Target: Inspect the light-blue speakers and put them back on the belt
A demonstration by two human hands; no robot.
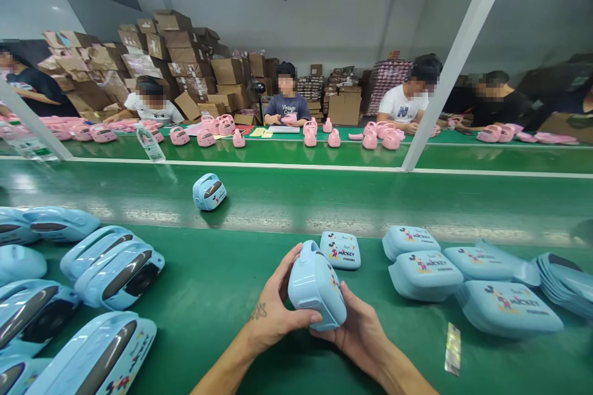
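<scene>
A light blue plastic case [311, 289] with a carrying handle on top is between my hands, tilted, its printed side turned right. My left hand [277, 301] grips its left side, the thumb lying across the bottom corner. My right hand [359, 330] holds it from the right and below, with some fingers hidden behind it. Just beyond lies a flat blue cover [340, 250] with a cartoon mouse print. Stacked printed covers [426, 271] are to the right of my right hand. On the left, several blue cases [121, 265] with dark oval panels stand in rows.
A single blue case [209, 192] sits on the green conveyor belt [287, 194] ahead. A small printed strip [453, 349] lies at right. Beyond a white post [456, 65], several people work at a bench with pink cases [310, 133]. A plastic bottle [149, 143] leans there.
</scene>
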